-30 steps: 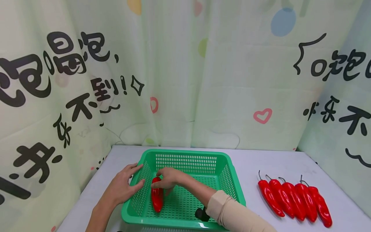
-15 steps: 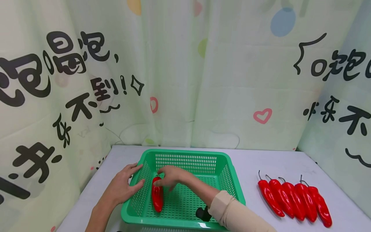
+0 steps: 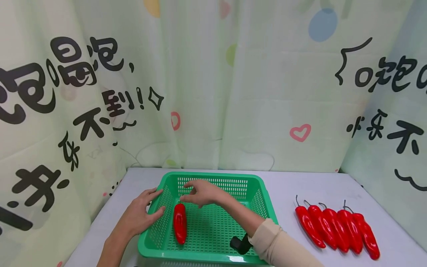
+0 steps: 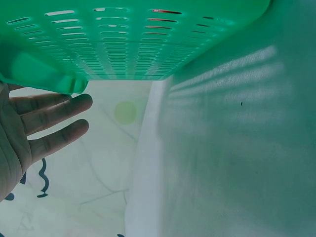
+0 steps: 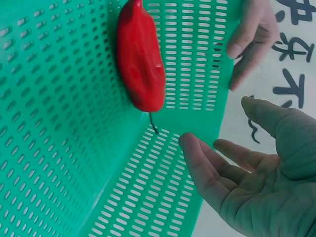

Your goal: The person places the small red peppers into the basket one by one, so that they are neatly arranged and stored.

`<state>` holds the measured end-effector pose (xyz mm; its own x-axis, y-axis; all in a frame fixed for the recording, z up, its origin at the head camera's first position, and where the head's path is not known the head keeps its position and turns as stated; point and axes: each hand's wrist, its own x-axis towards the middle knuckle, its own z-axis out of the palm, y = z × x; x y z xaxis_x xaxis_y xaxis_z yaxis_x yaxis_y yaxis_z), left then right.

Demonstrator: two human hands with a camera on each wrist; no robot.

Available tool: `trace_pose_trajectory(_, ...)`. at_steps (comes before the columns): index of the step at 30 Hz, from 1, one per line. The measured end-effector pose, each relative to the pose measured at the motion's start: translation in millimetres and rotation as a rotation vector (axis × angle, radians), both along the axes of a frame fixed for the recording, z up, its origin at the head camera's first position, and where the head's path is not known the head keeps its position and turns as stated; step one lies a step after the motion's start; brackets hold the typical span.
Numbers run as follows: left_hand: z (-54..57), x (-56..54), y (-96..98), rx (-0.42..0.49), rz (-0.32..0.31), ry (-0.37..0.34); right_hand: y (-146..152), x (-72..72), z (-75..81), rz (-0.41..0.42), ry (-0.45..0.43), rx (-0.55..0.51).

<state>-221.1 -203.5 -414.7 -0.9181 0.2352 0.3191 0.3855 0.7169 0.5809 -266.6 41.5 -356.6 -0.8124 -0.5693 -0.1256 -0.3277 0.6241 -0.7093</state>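
Observation:
A green plastic basket (image 3: pixel 186 254) with slotted walls stands on the table, and one glossy red chili pepper (image 3: pixel 180 224) lies in its left part, stem toward the back. My left hand (image 3: pixel 141 213) is at the basket's left rim, fingers extended along the outside and thumb over the edge; the left wrist view shows those fingers (image 4: pixel 57 138) spread beside the rim. My right hand (image 3: pixel 204 193) hovers over the basket just behind the pepper's stem end. In the right wrist view, nothing sits between its thumb and fingers, and the pepper (image 5: pixel 140 61) lies apart from it.
Several more red chili peppers (image 3: pixel 337 230) lie side by side on the white table (image 3: pixel 280 185), right of the basket. A printed curtain (image 3: pixel 253 111) hangs behind and along both sides. A black device (image 3: pixel 241 244) sits at the right wrist, over the basket's front part.
My right hand has let go of the pepper in the basket and risen up and back from it. The left hand stays at the rim, and the pepper remains lying there.

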Motion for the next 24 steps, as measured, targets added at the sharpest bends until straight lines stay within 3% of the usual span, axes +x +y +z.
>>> trace_pose_trajectory(16,-0.9,-0.3,1.5,0.003,0.010,0.028,21.2,3.7,18.8,-0.020,0.044,-0.031)
trace_pose_trajectory(24,-1.7,-0.4,1.5,0.001,0.011,0.039,32.4,8.1,25.0,-0.013,0.044,-0.113)
